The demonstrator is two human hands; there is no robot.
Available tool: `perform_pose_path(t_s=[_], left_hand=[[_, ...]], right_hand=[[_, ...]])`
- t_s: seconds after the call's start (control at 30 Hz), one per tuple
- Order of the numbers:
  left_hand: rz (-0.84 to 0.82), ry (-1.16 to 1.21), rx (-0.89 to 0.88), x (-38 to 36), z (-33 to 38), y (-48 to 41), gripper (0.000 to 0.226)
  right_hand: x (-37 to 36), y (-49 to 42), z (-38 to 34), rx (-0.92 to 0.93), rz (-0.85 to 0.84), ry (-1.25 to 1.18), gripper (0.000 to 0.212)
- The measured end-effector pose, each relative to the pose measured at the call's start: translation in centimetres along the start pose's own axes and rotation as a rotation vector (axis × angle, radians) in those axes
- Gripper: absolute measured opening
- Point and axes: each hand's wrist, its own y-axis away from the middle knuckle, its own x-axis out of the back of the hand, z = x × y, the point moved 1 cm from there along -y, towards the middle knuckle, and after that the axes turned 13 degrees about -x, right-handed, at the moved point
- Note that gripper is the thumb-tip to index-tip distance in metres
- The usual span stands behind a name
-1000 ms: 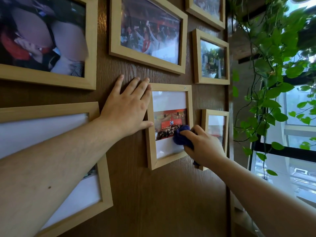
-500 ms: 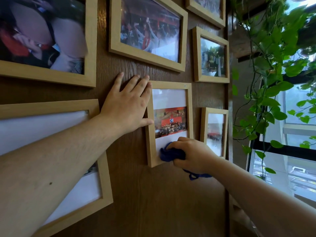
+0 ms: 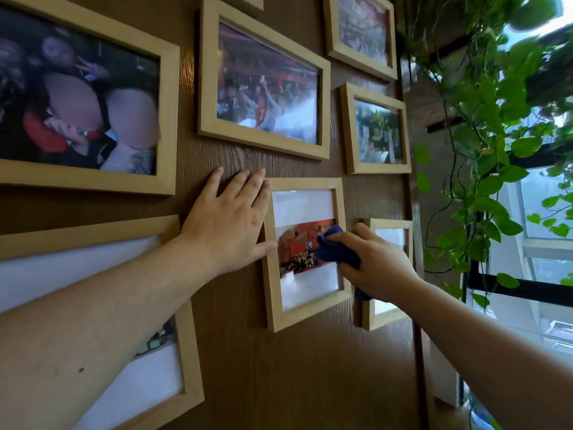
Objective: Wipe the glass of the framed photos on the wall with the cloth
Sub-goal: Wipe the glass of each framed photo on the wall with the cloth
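Several light wooden photo frames hang on a dark wood-panel wall [image 3: 279, 383]. A small upright frame [image 3: 305, 315] in the middle holds a red group photo on a white mount. My right hand [image 3: 376, 263] is closed on a dark blue cloth [image 3: 333, 246] and presses it against the right side of that frame's glass. My left hand [image 3: 231, 220] lies flat on the wall, fingers spread, with the thumb resting on the frame's left edge.
Larger frames hang above [image 3: 263, 85] and to the left [image 3: 83, 107]; a smaller one [image 3: 389, 268] sits right behind my right hand. Green trailing plant vines [image 3: 483, 150] hang at the right, before a window [image 3: 539, 212].
My right hand with the cloth moved from the glass's middle down to its lower left, then back up to the right side. The left hand stayed put. The camera tilted slightly upward.
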Motion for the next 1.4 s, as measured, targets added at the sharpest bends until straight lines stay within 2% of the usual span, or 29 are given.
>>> perform_pose_path(t_s=[0.2, 0.33, 0.47, 0.63, 0.87, 1.0, 1.1, 1.27, 1.4], left_hand=[[0.145, -0.085, -0.058, 2.7, -2.1, 0.2, 0.083], [0.189, -0.152, 0.03, 5.2, -6.8, -1.0, 0.082], [0.135, -0.213, 0.132, 7.0, -10.5, -1.9, 0.086], [0.087, -0.263, 0.198, 7.3, -11.7, -2.9, 0.093], [0.102, -0.275, 0.241, 7.0, -11.4, -3.5, 0.094], [0.111, -0.275, 0.243, 6.8, -11.5, -3.5, 0.094], [0.123, -0.269, 0.229, 6.6, -11.5, -3.4, 0.094], [0.103, -0.294, 0.225, 6.4, -11.3, -3.5, 0.095], [0.108, -0.298, 0.217, 6.6, -11.2, -3.5, 0.094]], right_hand=[[2.5, -4.2, -2.4, 0.062, 0.164, -0.037, 0.05], [5.1, -8.4, -5.2, 0.079, 0.275, -0.105, 0.047], [7.7, -12.4, -8.2, 0.121, 0.358, -0.198, 0.048], [10.3, -16.9, -11.8, 0.156, 0.407, -0.295, 0.048], [11.1, -20.3, -16.1, 0.221, 0.477, -0.25, 0.048], [10.9, -20.9, -15.6, 0.242, 0.508, -0.099, 0.052], [10.8, -21.2, -12.9, 0.171, 0.514, -0.037, 0.051], [9.9, -21.4, -7.3, -0.079, 0.48, 0.001, 0.046], [9.7, -21.7, -6.2, -0.183, 0.445, -0.02, 0.043]])
